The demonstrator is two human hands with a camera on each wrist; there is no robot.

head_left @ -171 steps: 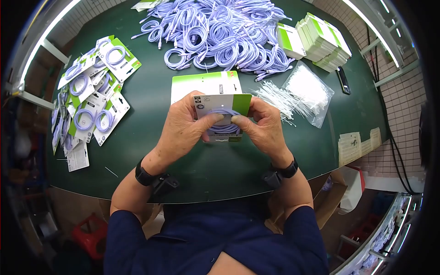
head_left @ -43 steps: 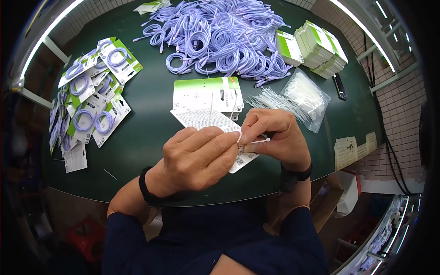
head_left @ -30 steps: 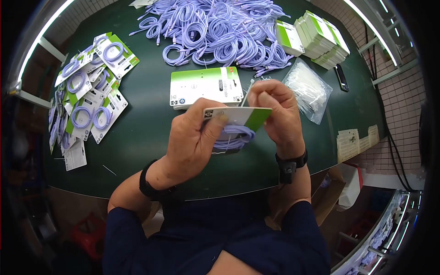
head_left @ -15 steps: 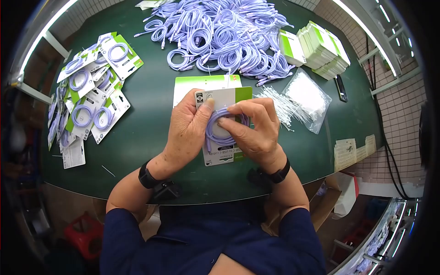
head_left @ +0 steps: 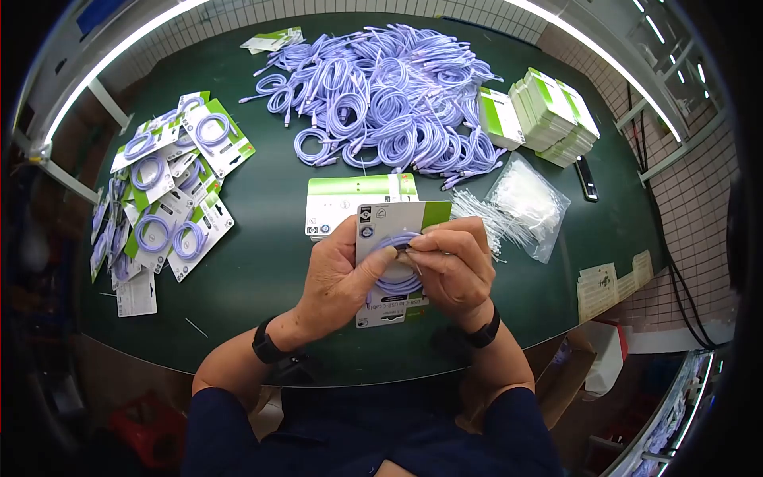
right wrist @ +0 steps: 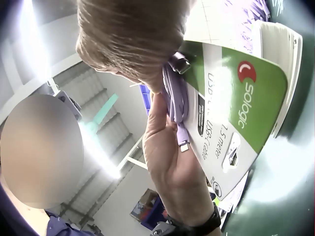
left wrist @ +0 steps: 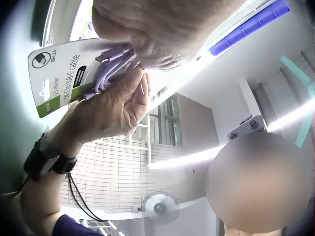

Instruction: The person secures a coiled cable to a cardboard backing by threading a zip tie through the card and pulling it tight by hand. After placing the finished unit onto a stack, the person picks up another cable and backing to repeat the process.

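My left hand grips the left side of a white and green packaging card, thumb in front. A coiled lilac USB cable lies against the card's face, its plugs showing in both wrist views. My right hand pinches at the upper part of the coil, its fingertips close to the left thumb. A thin white cable tie shows at the right fingertips in the left wrist view; most of it is hidden by the fingers. Below the held card lies a stack of blank cards.
Carded cables are heaped at the left. A big pile of lilac cables covers the back. Stacked cards, loose cable ties, a bag of ties and a black object lie at the right.
From tilted in the left hand, the card has come upright with the coil facing me. The right hand brought a tie up beside the card, then moved onto the coil, where it pinches.
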